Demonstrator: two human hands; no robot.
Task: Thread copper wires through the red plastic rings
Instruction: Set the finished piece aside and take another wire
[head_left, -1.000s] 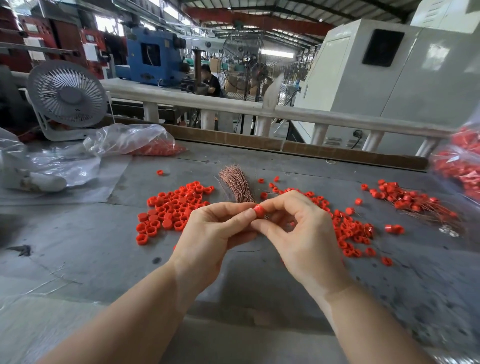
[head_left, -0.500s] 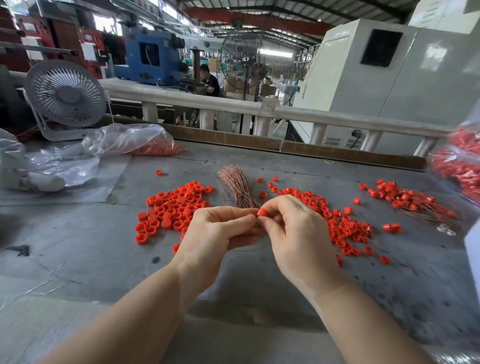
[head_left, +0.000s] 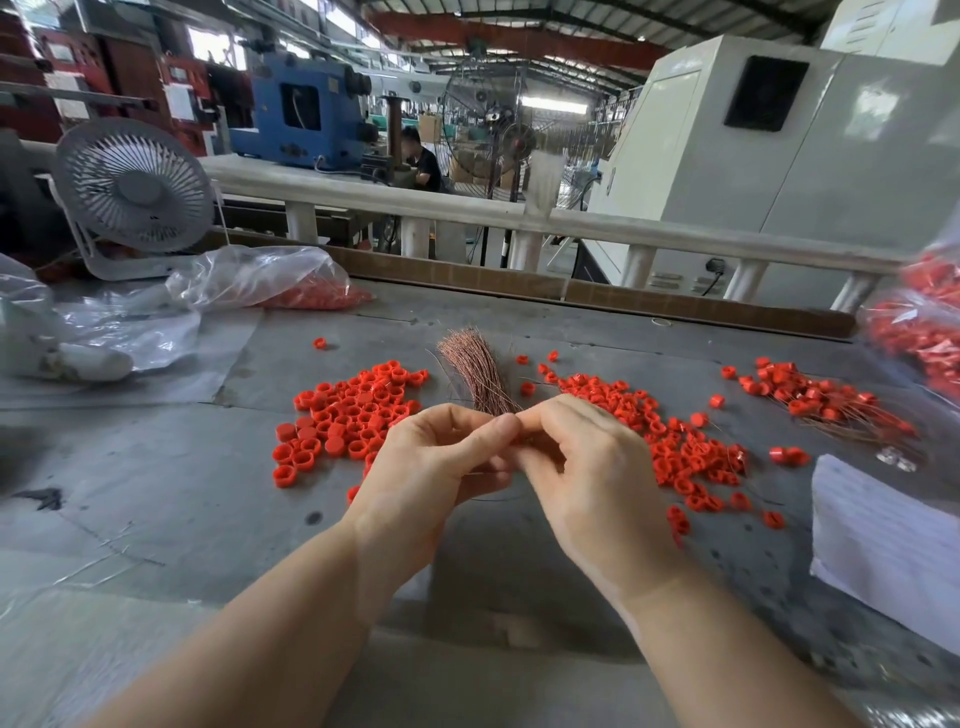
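While both hands meet fingertip to fingertip above the grey workbench, the left hand and right hand pinch together over something too hidden to make out. Just beyond them lies the bundle of copper wires, between a left pile of red plastic rings and a right scatter of rings. Already threaded rings lie far right, a desk fan far left.
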